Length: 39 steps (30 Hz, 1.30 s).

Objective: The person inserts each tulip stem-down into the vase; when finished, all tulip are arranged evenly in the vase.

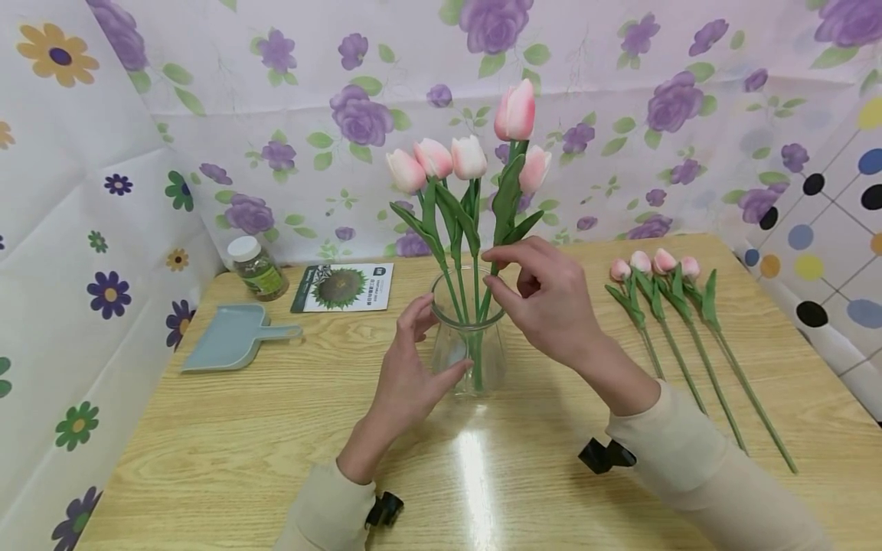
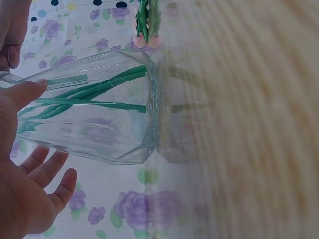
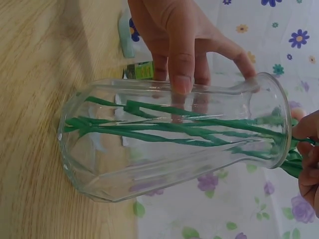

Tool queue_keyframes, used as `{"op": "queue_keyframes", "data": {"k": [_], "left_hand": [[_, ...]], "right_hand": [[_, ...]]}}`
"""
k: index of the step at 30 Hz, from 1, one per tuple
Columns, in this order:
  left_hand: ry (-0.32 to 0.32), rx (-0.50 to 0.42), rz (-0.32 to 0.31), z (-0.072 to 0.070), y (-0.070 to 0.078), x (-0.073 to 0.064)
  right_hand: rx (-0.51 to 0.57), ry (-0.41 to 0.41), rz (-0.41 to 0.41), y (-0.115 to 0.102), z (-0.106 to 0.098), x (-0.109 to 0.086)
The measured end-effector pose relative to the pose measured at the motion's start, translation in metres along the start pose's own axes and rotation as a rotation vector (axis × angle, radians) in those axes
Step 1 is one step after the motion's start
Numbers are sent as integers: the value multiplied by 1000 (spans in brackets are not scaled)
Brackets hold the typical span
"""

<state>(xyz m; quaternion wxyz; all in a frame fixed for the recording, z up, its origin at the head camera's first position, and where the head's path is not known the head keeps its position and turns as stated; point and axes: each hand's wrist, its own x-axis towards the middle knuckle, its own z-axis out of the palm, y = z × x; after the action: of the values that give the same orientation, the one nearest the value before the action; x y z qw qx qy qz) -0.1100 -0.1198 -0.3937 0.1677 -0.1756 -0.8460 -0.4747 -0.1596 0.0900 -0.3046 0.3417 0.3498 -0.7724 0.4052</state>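
A clear glass vase point(image 1: 498, 360) stands upright on the table with several pink-and-white artificial tulips point(image 1: 468, 158) in it. My left hand point(image 1: 406, 375) holds the vase from its left side, thumb across the front and fingers spread round the side and back. At the mouth, my right hand point(image 1: 551, 295) pinches the stem of the tallest tulip point(image 1: 515, 111) between thumb and fingers. That stem reaches down inside the glass. In the right wrist view, green stems point(image 3: 199, 124) cross inside the vase, their lower ends at different heights near its base.
Several more tulips point(image 1: 664, 264) lie side by side on the right of the table. At the back left are a white-lidded jar point(image 1: 262, 272), a sunflower-picture packet point(image 1: 342, 288) and a blue-grey dustpan point(image 1: 234, 337). A flowered cloth point(image 1: 413, 69) hangs behind.
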Motion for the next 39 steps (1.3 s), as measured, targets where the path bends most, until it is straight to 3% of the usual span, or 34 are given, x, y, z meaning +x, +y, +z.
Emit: {"op": "queue_keyframes", "data": {"k": [8, 15, 23, 29, 32, 39], "left_hand": [[-6, -4, -5, 1, -1, -1], [-8, 0, -3, 1, -1, -1], [-5, -2, -1, 1, -1, -2], [-5, -1, 6, 2, -1, -1], [-3, 3, 2, 2, -1, -1], [2, 16, 2, 1, 0, -1]], "right_hand": [[-49, -89, 81, -3, 1, -3], [-94, -147, 84, -5, 0, -6], [-82, -126, 51, -6, -3, -7], [-17, -72, 44, -2, -19, -9], [26, -36, 77, 3, -31, -11], [109, -3, 245, 11, -58, -15]]}}
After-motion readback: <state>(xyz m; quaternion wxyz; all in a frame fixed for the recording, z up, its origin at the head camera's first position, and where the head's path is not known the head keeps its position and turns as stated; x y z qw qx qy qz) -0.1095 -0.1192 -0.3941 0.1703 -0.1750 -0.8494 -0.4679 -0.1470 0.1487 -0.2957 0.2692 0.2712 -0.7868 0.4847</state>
